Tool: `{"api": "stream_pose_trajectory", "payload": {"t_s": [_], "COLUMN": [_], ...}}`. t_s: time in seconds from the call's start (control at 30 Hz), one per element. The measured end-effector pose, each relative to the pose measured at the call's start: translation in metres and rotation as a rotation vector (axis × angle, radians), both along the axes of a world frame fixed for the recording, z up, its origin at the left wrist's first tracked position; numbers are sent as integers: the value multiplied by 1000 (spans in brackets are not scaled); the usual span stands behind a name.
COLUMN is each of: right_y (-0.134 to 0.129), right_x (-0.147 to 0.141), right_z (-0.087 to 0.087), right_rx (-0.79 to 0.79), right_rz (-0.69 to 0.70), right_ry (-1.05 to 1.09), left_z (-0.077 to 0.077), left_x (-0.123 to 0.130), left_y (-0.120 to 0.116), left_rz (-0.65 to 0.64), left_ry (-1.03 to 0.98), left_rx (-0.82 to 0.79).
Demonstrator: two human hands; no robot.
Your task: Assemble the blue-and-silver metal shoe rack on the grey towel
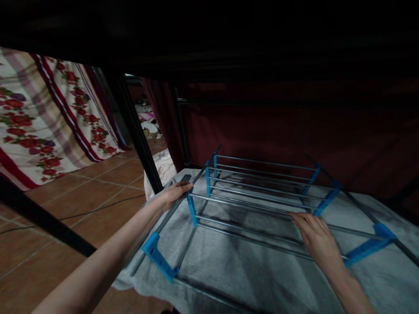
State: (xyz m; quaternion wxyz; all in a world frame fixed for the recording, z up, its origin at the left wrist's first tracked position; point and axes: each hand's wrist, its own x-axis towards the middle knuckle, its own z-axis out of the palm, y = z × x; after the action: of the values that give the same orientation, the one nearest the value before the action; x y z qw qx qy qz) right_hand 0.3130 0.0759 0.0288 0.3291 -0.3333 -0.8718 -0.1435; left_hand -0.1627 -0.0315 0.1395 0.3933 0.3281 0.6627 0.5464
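Note:
A rack of grey metal tubes [238, 232] joined by blue plastic connectors [159, 261] lies across a grey bedsheet [229, 270]. My left hand [178, 192] is closed around the rack's left side, at a blue connector and the long side tube. Farther right, my right hand [313, 232] curls its fingers over a cross tube near the right-hand connector [368, 248]; its fingertips are partly hidden. Beside my left hand, the ends of several loose tubes [186, 178] show on the sheet.
Black bed-frame posts [137, 131] stand at the left, and a dark frame hangs low overhead. A maroon curtain [278, 131] closes off the back. Left of the bed are a tiled floor [108, 183] with a thin cable [81, 214] and a hanging flowered cloth [55, 117].

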Motion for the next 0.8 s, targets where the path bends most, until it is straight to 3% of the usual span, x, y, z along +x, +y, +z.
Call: {"api": "stream_pose_trajectory", "payload": {"t_s": [0.1,0.2,0.43,0.63,0.8], "right_y": [-1,0,0,-6,-23], "right_x": [1,2,4,1,-34], "right_z": [1,-1,-3,3,14], "right_rx": [-1,-3,5,19,52], "right_rz": [-11,-24,-37,-60,-62], "right_ry": [-8,-21,-29,-28,-27], "left_z": [-21,-28,-28,-26,-26], "left_x": [2,4,-3,-4,-4], "left_y": [-3,-2,0,-1,0], "left_rz": [-54,-45,-179,-180,-182], "left_ry": [-91,-144,-156,47,70], "left_rx": [-36,6,0,32,19]}}
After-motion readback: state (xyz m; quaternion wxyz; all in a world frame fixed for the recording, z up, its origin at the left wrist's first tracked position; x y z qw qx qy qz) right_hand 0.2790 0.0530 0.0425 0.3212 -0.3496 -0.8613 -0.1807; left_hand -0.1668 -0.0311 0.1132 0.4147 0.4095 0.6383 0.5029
